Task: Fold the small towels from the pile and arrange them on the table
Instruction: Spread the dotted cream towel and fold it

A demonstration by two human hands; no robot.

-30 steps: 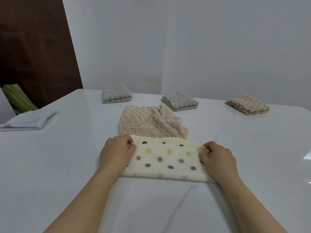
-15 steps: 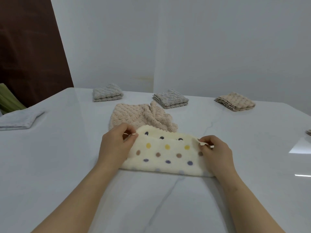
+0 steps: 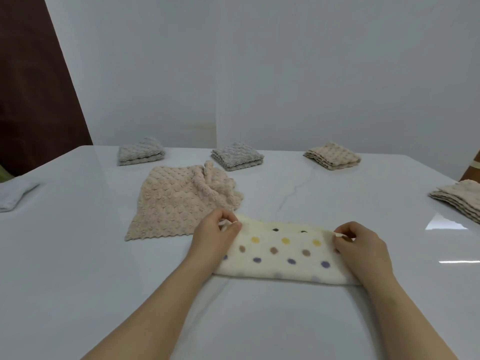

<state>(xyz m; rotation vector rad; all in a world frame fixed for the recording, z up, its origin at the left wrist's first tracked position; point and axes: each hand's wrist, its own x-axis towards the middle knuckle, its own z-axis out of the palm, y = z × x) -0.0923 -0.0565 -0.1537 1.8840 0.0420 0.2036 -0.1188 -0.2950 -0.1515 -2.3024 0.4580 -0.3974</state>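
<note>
Cream fleece dotted with yellow, brown and purple is what the person is working on: a small towel, doubled into a long strip, lies flat on the white marble-look surface right in front of them. The left hand pinches the strip's far left corner between thumb and fingertips, and the right hand pinches the far right corner the same way. I take this to be the squaring-up of the first fold, with the edges being matched. Next, I would guess, comes a second fold the short way, one end carried over onto the other, and then a spot must be found for the finished square. That calls for keeping both layers together so the soft cloth does not slide.

Around it, from the left:
- a pale grey flat cloth at the surface's edge
- a folded grey waffle towel at the back
- a beige waffle towel, unfolded and rumpled, just beyond the left hand and very near the dotted strip
- a second folded grey towel
- a folded beige towel
- a stack of folded beige cloth at the right edge

Only the rumpled beige one lies close enough to get in the way.
</note>
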